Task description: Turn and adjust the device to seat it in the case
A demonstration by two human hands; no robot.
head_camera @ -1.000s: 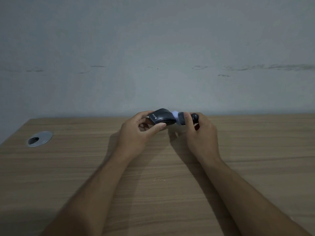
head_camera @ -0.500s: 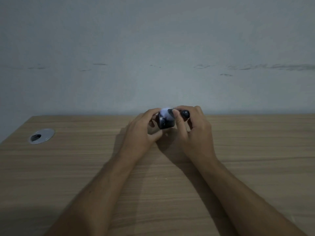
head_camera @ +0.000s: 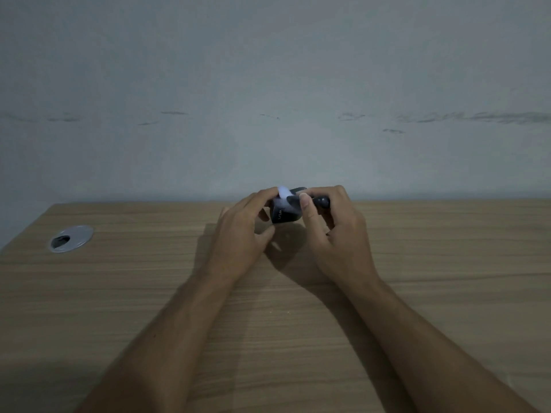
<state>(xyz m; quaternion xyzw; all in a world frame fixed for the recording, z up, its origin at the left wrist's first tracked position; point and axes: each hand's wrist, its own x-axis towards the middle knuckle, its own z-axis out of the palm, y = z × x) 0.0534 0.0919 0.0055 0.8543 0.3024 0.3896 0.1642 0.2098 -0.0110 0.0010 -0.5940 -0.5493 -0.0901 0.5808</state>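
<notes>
The wooden bench [head_camera: 417,293] carries a metal grommet [head_camera: 71,238] at ten o'clock. Near twelve o'clock, the left hand [head_camera: 241,236] and right hand [head_camera: 334,231] curl their fingers round a small dark device [head_camera: 283,214], seemingly end-on, long axis running twelve-to-six.

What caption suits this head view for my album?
Two hands, left hand and right hand, hold a small black gadget above a wooden desk.

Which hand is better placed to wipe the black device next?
Probably the right hand: it holds the dark-handled tool against the black device, which the left hand grips.
</notes>
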